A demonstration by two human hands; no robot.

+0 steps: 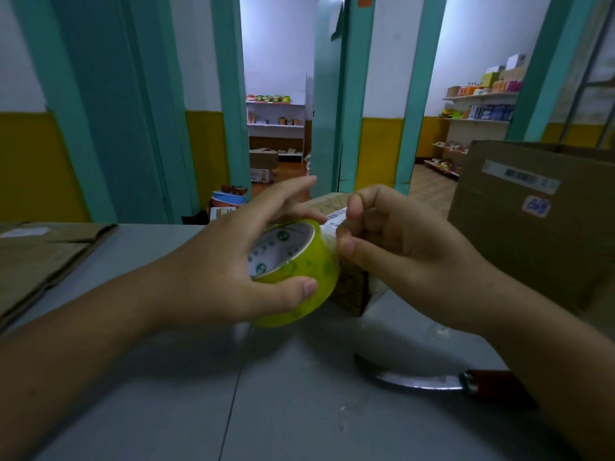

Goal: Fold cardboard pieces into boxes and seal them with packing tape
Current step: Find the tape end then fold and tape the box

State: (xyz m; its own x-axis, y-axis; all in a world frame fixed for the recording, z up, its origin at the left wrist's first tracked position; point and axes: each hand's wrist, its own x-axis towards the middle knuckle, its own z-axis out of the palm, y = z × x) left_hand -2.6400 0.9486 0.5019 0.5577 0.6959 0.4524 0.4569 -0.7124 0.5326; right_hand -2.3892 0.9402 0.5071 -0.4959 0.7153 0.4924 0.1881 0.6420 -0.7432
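One wide-angle camera, worn on the head, looks forward and slightly down across the flat grey tabletop (159,394). It sits close above the left hand (213,264) and right hand (402,251), facing teal-painted door frames (229,94) beyond.

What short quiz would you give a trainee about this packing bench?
1. Multiple choice: which hand has its thumb and fingers wrapped round the yellow-green roll of packing tape? A) left hand B) right hand C) neither
2. True or false: the metal-bladed knife with the reddish-brown handle lies on the grey table, in nobody's grip.
3. Fill in: the flattened brown cardboard sheets lie on the table's ____ side.

Key
1. A. The right hand only pinches at the roll's edge.
2. True. It lies partly under the right forearm.
3. Left.
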